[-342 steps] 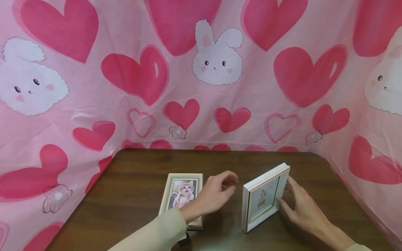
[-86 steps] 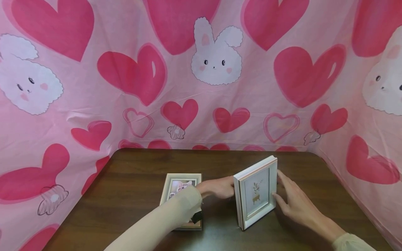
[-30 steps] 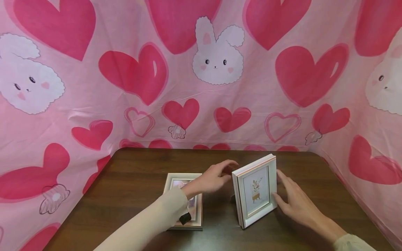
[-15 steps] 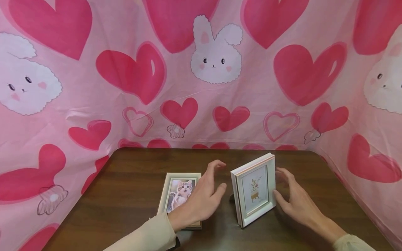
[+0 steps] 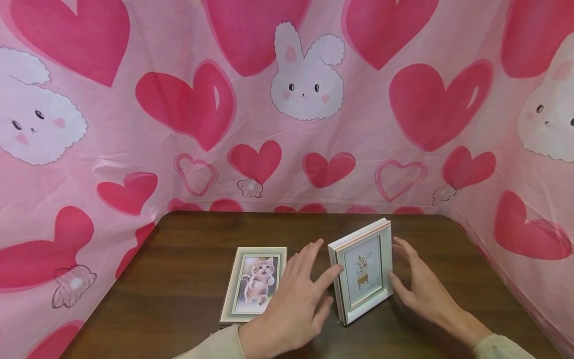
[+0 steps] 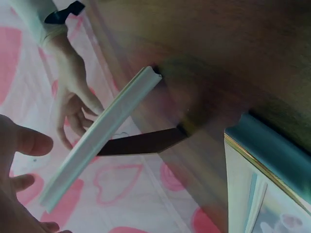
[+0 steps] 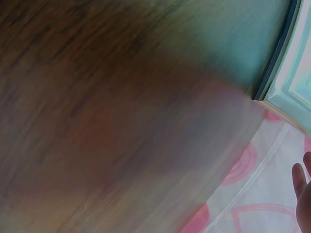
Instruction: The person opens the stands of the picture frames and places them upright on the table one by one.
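Note:
A white picture frame (image 5: 363, 271) with a potted-plant print stands upright on the table, angled. In the left wrist view, its dark back stand (image 6: 146, 141) is folded out behind it. At its left edge my left hand (image 5: 293, 299) has spread fingers, with the index fingertip overlapping the edge in the head view. My right hand (image 5: 426, 291) is at the opposite edge, thumb tip right at the side and fingers loosely bent. A second, cream frame (image 5: 229, 286) with a kitten picture lies flat, partly covered by my left hand.
The brown wooden table (image 5: 157, 299) has rounded far corners. A pink cloth (image 5: 291, 134) with hearts and rabbit faces hangs around its back and sides. In the left wrist view, a black strap (image 6: 65, 13) shows on the other arm's cuff.
The plant picture frame stood more edge-on at first; its stand is now out. My left hand, earlier behind it, has drawn back toward me and spread its fingers. The kitten frame stayed put.

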`<state>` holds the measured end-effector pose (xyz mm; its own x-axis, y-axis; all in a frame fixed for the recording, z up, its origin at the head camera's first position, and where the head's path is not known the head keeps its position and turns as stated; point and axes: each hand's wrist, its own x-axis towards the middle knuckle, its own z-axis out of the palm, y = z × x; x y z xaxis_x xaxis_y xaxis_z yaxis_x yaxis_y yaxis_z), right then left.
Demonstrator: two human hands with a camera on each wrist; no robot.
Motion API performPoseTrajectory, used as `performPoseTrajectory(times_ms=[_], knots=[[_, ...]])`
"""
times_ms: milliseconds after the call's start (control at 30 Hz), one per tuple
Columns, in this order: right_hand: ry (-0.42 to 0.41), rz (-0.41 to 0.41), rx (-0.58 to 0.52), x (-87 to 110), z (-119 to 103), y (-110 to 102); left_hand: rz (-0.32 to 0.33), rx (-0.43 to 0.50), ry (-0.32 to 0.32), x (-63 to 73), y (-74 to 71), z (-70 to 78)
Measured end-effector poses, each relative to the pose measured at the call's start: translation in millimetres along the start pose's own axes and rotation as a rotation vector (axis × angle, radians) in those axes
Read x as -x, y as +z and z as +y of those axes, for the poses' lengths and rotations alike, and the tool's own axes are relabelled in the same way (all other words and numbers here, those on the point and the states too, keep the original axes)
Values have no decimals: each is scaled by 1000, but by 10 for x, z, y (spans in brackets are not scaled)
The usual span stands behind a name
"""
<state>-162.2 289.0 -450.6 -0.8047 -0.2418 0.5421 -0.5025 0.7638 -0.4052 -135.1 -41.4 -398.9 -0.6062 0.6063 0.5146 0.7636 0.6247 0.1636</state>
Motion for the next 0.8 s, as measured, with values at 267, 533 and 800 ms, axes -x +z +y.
performPoseTrajectory(times_ms=[267, 533, 800], knots=[[-17, -7, 0, -18, 16, 12, -82, -146, 28, 11, 40, 78], [-22, -6, 0, -24, 24, 27, -104, -186, 15, 35, 79, 99], [-27, 3, 3, -24, 39, 39, -121, -199, 4, 9, 104, 120]])
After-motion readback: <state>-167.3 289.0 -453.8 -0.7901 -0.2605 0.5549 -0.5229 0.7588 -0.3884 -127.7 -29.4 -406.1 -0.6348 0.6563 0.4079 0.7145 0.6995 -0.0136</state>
